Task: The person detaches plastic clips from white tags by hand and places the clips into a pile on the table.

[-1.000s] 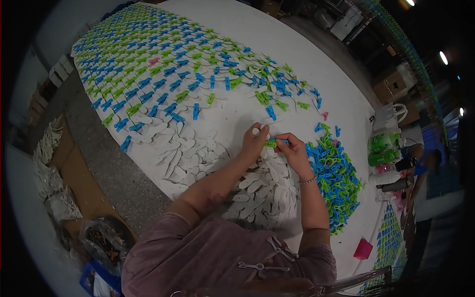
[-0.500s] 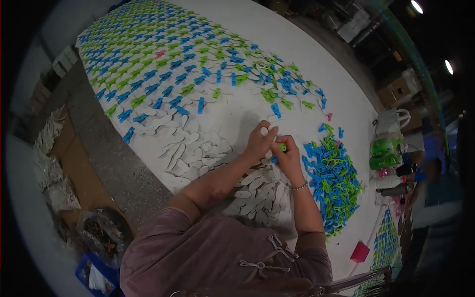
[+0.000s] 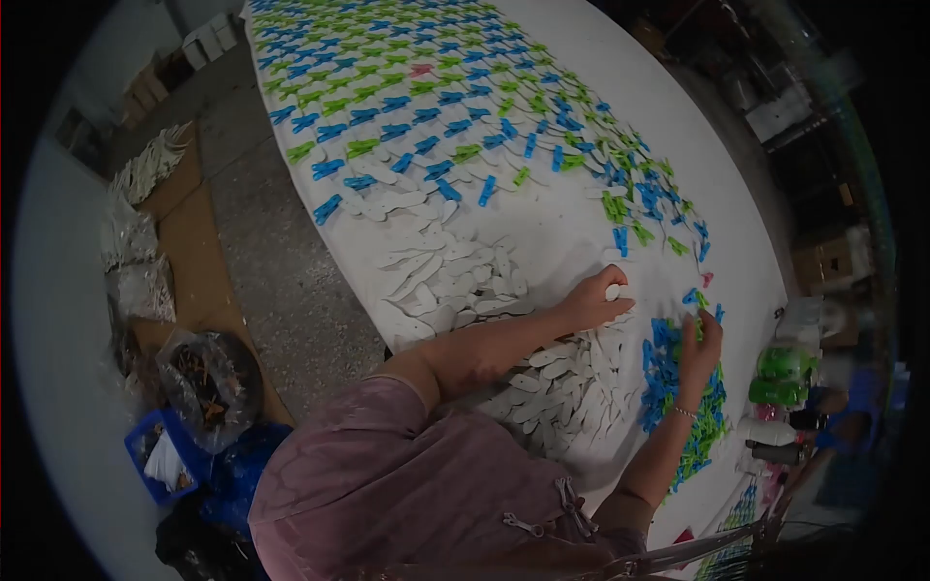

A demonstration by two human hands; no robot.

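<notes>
My left hand [image 3: 593, 302] is closed around a small stack of white oblong pieces [image 3: 613, 290], whose rounded ends show at the thumb and fingertips. To the right, my right hand [image 3: 701, 347] reaches into a heap of blue and green plastic clothes pegs [image 3: 659, 373]. Its thumb and fingers are parted over the pegs, with green showing between them; a firm grip on one is not visible. Loose white oblong pieces [image 3: 572, 387] lie heaped below my left hand, and more white pieces [image 3: 436, 276] are spread to its left.
Rows of pegs with white pieces [image 3: 387, 102] cover the far part of the white table [image 3: 572, 39]. Bottles [image 3: 775, 378] stand along the right side. On the floor at left are a blue crate [image 3: 160, 455], a plastic-lined container [image 3: 208, 387] and cardboard [image 3: 199, 281].
My hands were together with a green peg and a blue one at the white pieces. They have parted: the right moved to the peg heap, the left kept white pieces. The view shifted.
</notes>
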